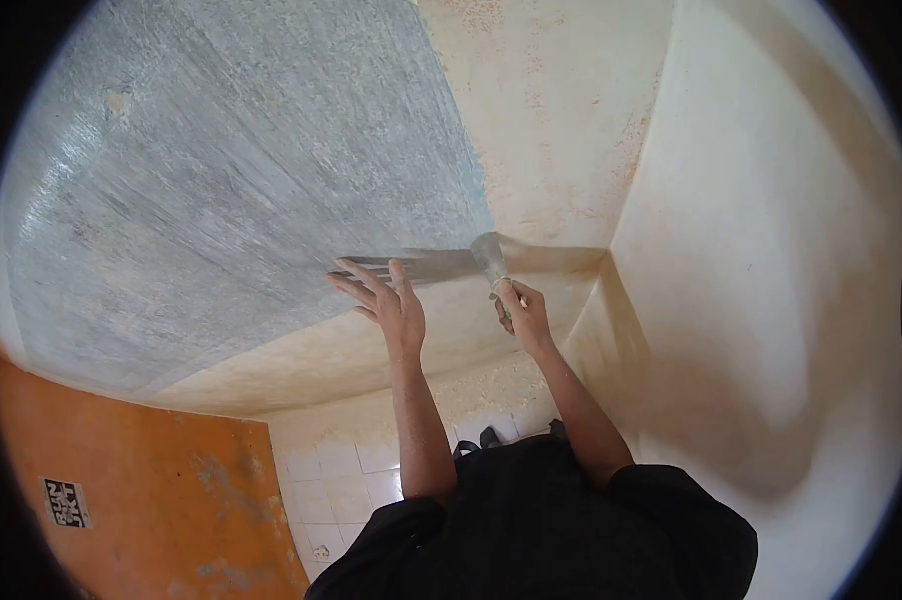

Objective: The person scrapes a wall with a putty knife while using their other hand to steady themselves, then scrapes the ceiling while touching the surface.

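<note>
My right hand is wrapped round the handle of a scraper, whose wide metal blade points up at the wall. The blade overlaps the lower right corner of a grey, streaky patch on the wall, near its border with the cream surface. To the left, my left hand is raised with fingers spread and nothing in it. Its fingertips are close to the lower part of the grey patch, and a dark shadow runs between the two hands.
A pale side wall meets the worked wall at a corner on the right. At lower left stands an orange wall with a black-and-white sticker. Dust and crumbs lie on the white floor tiles along the wall's foot.
</note>
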The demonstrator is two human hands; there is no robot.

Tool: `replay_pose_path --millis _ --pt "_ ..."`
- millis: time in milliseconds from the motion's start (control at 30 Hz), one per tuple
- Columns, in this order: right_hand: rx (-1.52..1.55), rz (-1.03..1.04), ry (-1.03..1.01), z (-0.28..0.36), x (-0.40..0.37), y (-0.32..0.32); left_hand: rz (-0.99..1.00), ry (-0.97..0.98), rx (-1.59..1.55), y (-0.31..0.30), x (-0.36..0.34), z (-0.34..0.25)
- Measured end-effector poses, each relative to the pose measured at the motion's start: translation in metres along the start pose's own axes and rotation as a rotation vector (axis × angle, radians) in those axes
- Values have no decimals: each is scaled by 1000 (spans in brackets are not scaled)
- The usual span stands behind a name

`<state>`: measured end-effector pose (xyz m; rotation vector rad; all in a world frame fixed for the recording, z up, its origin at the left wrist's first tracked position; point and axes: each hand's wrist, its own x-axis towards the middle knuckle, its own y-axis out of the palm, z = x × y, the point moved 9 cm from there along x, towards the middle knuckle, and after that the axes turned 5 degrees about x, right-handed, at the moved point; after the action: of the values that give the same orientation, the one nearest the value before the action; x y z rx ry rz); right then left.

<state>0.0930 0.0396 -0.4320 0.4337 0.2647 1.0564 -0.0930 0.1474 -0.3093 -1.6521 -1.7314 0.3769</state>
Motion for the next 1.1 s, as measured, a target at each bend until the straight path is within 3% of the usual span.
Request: replay_pose_path --millis 933,1100 --pt "-16 71 -2 8 5 -6 -8 -35 23 -1 0 -1" --pt "14 58 32 -20 5 -16 -5 -44 -3 -1 -5 -2"
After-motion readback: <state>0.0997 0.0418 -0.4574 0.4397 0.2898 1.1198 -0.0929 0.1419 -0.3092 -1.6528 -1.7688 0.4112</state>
